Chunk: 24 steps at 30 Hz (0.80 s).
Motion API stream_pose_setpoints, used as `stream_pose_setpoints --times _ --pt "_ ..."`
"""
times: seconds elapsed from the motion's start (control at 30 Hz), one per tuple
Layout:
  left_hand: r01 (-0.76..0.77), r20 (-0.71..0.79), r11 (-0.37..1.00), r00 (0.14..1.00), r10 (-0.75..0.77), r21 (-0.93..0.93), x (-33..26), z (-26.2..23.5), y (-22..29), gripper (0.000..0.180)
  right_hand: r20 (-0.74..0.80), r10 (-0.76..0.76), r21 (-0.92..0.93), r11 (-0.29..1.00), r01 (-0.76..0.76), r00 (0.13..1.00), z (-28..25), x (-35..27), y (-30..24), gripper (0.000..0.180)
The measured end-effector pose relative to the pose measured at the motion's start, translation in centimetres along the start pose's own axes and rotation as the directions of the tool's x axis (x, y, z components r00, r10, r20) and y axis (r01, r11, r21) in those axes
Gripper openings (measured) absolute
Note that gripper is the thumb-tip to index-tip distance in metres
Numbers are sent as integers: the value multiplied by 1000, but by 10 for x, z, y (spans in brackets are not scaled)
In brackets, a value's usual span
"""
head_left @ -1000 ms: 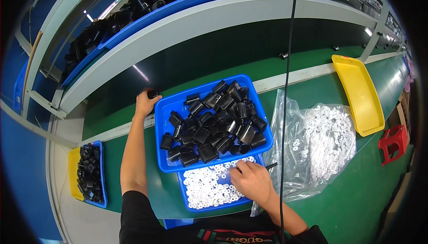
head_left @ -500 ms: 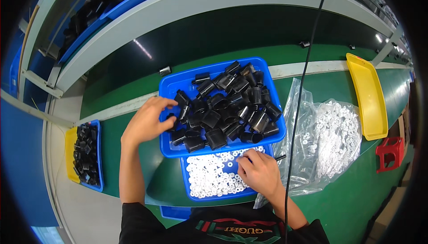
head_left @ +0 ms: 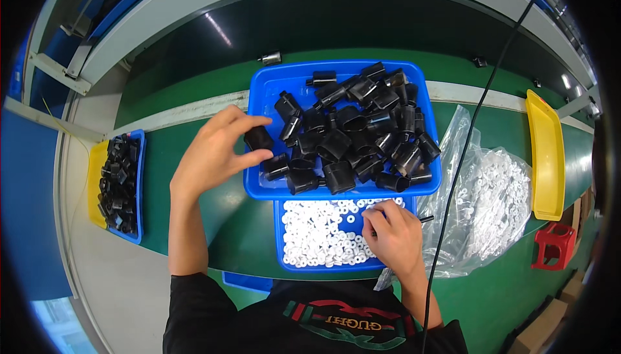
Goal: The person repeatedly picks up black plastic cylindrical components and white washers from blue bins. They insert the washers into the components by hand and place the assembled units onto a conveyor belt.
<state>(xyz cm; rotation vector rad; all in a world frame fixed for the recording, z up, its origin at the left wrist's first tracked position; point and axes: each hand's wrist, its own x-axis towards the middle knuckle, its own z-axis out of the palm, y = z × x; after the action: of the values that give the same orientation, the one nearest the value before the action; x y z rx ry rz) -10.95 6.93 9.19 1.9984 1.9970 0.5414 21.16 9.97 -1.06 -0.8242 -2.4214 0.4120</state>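
Note:
My left hand (head_left: 210, 153) is at the left rim of a blue tray (head_left: 253, 182) heaped with black cylindrical plastic parts. Its thumb and fingers close around one short black cylinder (head_left: 259, 138). In front of this tray, partly under it, sits a second blue tray (head_left: 281, 237) holding many small white washers (head_left: 320, 231). Over its right side is my right hand (head_left: 398, 237), fingers bent and closed. A thin black rod (head_left: 425, 219) sticks out on the right of that hand; the rest of it is hidden by the hand.
Right of the trays lies a clear plastic bag (head_left: 453, 224) full of white washers. Beyond it are a yellow tray (head_left: 546, 160) and a red stool (head_left: 554, 246). At far left stands another tray of black parts (head_left: 118, 186). A black cable (head_left: 467, 153) hangs across the view.
My left thumb and fingers have closed around a black cylinder at the tray's left rim. My right hand stays over the washers. The whole view has shifted with my head.

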Motion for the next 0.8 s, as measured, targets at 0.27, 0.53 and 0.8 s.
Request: stream_pose_setpoints --times 0.27,0.53,0.8 --pt "84 180 488 971 155 -869 -41 47 26 42 -97 42 81 996 -34 994 -4 2 0 25" --pt "333 260 -291 929 262 -897 -54 102 39 55 -22 151 383 914 -131 988 -38 17 -32 27" --pt "-64 -63 -1 975 212 -998 -51 124 44 64 -46 -14 629 776 40 999 -34 35 -51 34"
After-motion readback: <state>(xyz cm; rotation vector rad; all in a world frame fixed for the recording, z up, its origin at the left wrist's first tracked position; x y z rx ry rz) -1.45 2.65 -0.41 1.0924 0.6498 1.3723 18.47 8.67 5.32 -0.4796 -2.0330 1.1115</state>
